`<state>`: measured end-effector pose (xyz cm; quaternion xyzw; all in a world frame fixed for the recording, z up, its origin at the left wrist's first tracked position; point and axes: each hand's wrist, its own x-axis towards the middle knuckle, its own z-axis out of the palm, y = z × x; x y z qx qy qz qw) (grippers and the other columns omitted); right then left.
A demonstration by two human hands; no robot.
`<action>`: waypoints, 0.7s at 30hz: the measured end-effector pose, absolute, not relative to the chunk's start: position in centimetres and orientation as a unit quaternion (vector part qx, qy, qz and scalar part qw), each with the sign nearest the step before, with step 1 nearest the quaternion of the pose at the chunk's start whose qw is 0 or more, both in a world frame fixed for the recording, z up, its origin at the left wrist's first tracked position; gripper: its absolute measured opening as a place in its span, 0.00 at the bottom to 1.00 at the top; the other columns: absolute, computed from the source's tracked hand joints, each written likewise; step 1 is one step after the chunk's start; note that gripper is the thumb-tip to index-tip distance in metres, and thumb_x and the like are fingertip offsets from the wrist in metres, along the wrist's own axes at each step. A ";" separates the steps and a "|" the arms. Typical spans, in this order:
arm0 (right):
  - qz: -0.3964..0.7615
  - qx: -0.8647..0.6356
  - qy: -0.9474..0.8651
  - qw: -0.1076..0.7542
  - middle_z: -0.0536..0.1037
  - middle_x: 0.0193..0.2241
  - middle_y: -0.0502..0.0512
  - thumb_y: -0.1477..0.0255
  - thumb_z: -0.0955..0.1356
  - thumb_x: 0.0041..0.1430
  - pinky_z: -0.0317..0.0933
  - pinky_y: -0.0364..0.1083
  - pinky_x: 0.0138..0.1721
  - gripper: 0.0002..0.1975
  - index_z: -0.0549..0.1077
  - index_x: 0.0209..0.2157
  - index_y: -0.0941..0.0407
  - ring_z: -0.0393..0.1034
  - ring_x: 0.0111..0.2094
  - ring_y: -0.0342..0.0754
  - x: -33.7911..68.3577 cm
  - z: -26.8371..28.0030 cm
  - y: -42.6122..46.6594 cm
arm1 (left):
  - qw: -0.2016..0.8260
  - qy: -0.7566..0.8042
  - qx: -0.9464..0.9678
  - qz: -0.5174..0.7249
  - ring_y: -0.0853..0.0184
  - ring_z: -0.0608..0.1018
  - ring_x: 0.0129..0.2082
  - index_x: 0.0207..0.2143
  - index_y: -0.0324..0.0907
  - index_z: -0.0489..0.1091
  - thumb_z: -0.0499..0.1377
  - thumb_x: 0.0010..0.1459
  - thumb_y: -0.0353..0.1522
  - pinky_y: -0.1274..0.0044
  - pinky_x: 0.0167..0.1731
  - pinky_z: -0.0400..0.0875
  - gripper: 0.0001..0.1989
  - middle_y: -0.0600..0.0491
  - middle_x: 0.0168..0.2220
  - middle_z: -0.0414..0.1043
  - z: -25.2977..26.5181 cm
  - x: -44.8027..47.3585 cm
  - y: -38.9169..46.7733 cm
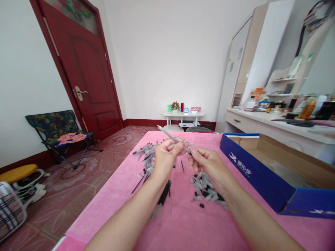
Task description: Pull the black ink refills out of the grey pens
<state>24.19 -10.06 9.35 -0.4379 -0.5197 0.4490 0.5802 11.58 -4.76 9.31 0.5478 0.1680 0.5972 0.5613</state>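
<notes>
A pen [167, 133] with a translucent barrel slants between my two hands above the pink cloth. My left hand [169, 153] grips its barrel, with the pale end pointing up and to the left. At the dark lower end, the fingers of my right hand [205, 160] are pinched on the pen. Below my right hand is a heap of clear pen caps and small black plugs [205, 188]. Black ink refills [164, 195] lie in a bundle under my left forearm, partly hidden by it. Several pen barrels [148, 155] are spread behind my left hand.
A blue cardboard box [258, 174] stands on the right of the pink-covered table [110, 209]. One dark refill [182, 166] lies alone near the middle. Beyond are a small white table [183, 114], a dressing table [282, 127], a folding chair [62, 136] and a red door [78, 69].
</notes>
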 end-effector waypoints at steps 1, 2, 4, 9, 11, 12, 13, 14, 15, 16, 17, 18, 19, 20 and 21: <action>0.438 -0.438 -0.527 0.582 0.68 0.18 0.49 0.61 0.67 0.50 0.51 0.36 0.15 0.15 0.68 0.23 0.61 0.58 0.15 0.35 24.3 9.3 -10.0 | 0.560 0.168 0.550 0.596 0.66 0.77 0.29 0.32 0.35 0.70 0.61 0.47 0.35 0.77 0.30 0.71 0.12 0.46 0.31 0.75 9.3 11.6 -4.7; 0.429 -0.438 -0.530 0.586 0.68 0.18 0.49 0.62 0.68 0.49 0.51 0.36 0.16 0.14 0.68 0.23 0.60 0.58 0.15 0.35 24.4 9.2 -9.9 | 0.559 0.168 0.552 0.595 0.66 0.77 0.29 0.32 0.35 0.70 0.61 0.47 0.35 0.77 0.30 0.71 0.12 0.46 0.31 0.75 9.3 11.6 -4.7; 0.426 -0.439 -0.526 0.592 0.68 0.18 0.47 0.64 0.70 0.46 0.53 0.36 0.17 0.13 0.68 0.24 0.60 0.58 0.16 0.35 24.6 9.1 -9.9 | 0.558 0.169 0.553 0.595 0.66 0.77 0.29 0.32 0.35 0.70 0.62 0.47 0.35 0.77 0.29 0.71 0.12 0.46 0.31 0.75 9.2 11.6 -4.8; 0.460 -0.447 -0.514 0.570 0.69 0.20 0.48 0.61 0.69 0.47 0.56 0.38 0.18 0.14 0.67 0.27 0.58 0.61 0.17 0.37 24.5 9.4 -10.2 | 0.561 0.175 0.549 0.594 0.66 0.77 0.28 0.32 0.36 0.70 0.62 0.46 0.36 0.77 0.29 0.71 0.13 0.47 0.31 0.76 9.3 11.6 -4.9; 0.476 -0.446 -0.512 0.559 0.70 0.20 0.50 0.58 0.66 0.49 0.55 0.38 0.17 0.16 0.67 0.25 0.59 0.60 0.16 0.37 24.3 9.4 -10.2 | 0.560 0.179 0.549 0.594 0.67 0.77 0.27 0.32 0.36 0.70 0.62 0.46 0.36 0.77 0.29 0.71 0.13 0.47 0.31 0.75 9.3 11.6 -4.9; 0.477 -0.443 -0.513 0.560 0.70 0.20 0.50 0.58 0.65 0.50 0.55 0.38 0.16 0.17 0.68 0.25 0.59 0.60 0.15 0.36 24.2 9.4 -10.2 | 0.559 0.179 0.550 0.594 0.67 0.76 0.27 0.32 0.36 0.70 0.62 0.46 0.36 0.78 0.29 0.71 0.13 0.47 0.31 0.75 9.3 11.6 -4.9; 0.472 -0.440 -0.514 0.565 0.70 0.20 0.50 0.58 0.65 0.50 0.54 0.37 0.16 0.17 0.68 0.24 0.59 0.59 0.15 0.36 24.2 9.3 -10.2 | 0.559 0.180 0.550 0.594 0.68 0.76 0.27 0.32 0.36 0.70 0.62 0.46 0.36 0.78 0.28 0.71 0.13 0.47 0.31 0.75 9.3 11.6 -4.9; 0.464 -0.437 -0.518 0.570 0.70 0.20 0.50 0.58 0.66 0.50 0.53 0.37 0.16 0.17 0.68 0.24 0.60 0.59 0.15 0.36 24.2 9.3 -10.2 | 0.558 0.180 0.551 0.594 0.68 0.76 0.26 0.32 0.36 0.70 0.62 0.46 0.36 0.78 0.28 0.71 0.12 0.47 0.31 0.76 9.3 11.6 -4.9; 0.455 -0.435 -0.522 0.575 0.70 0.20 0.50 0.59 0.66 0.49 0.53 0.37 0.16 0.16 0.68 0.23 0.60 0.59 0.15 0.35 24.2 9.2 -10.1 | 0.557 0.180 0.552 0.594 0.69 0.76 0.26 0.31 0.36 0.70 0.62 0.46 0.36 0.78 0.29 0.71 0.12 0.47 0.31 0.76 9.2 11.6 -4.8; 0.447 -0.434 -0.526 0.579 0.70 0.20 0.50 0.60 0.67 0.49 0.53 0.37 0.16 0.15 0.68 0.23 0.60 0.59 0.15 0.35 24.3 9.2 -10.0 | 0.557 0.179 0.552 0.594 0.69 0.76 0.26 0.31 0.36 0.70 0.62 0.46 0.36 0.78 0.29 0.71 0.12 0.47 0.30 0.76 9.2 11.6 -4.8; 0.441 -0.435 -0.528 0.581 0.69 0.19 0.49 0.61 0.67 0.49 0.53 0.37 0.16 0.15 0.68 0.22 0.60 0.59 0.15 0.35 24.3 9.1 -10.0 | 0.557 0.179 0.553 0.594 0.69 0.76 0.26 0.31 0.36 0.71 0.62 0.46 0.36 0.78 0.29 0.71 0.12 0.47 0.30 0.76 9.1 11.6 -4.7; 0.438 -0.436 -0.529 0.582 0.69 0.18 0.48 0.62 0.68 0.48 0.53 0.37 0.16 0.14 0.68 0.21 0.60 0.59 0.15 0.35 24.4 9.1 -10.0 | 0.557 0.179 0.553 0.593 0.68 0.76 0.27 0.31 0.36 0.71 0.62 0.46 0.36 0.78 0.29 0.71 0.12 0.47 0.30 0.75 9.0 11.6 -4.7; 0.434 -0.437 -0.530 0.583 0.69 0.17 0.48 0.63 0.68 0.47 0.53 0.37 0.17 0.14 0.68 0.21 0.59 0.59 0.15 0.36 24.4 9.1 -9.9 | 0.557 0.180 0.554 0.593 0.68 0.76 0.27 0.31 0.36 0.71 0.62 0.46 0.36 0.78 0.29 0.71 0.12 0.47 0.30 0.75 8.9 11.6 -4.6; 0.431 -0.438 -0.530 0.584 0.69 0.16 0.48 0.63 0.69 0.47 0.54 0.37 0.17 0.13 0.68 0.21 0.59 0.60 0.15 0.36 24.5 9.1 -9.9 | 0.557 0.180 0.554 0.592 0.68 0.76 0.27 0.31 0.36 0.71 0.62 0.46 0.36 0.77 0.29 0.71 0.12 0.47 0.30 0.75 8.9 11.6 -4.5; 0.427 -0.440 -0.531 0.585 0.69 0.16 0.48 0.64 0.69 0.46 0.54 0.37 0.17 0.12 0.68 0.22 0.59 0.60 0.15 0.37 24.5 9.2 -9.9 | 0.557 0.180 0.555 0.592 0.68 0.76 0.27 0.31 0.36 0.71 0.62 0.46 0.36 0.77 0.29 0.71 0.12 0.47 0.30 0.75 8.8 11.7 -4.5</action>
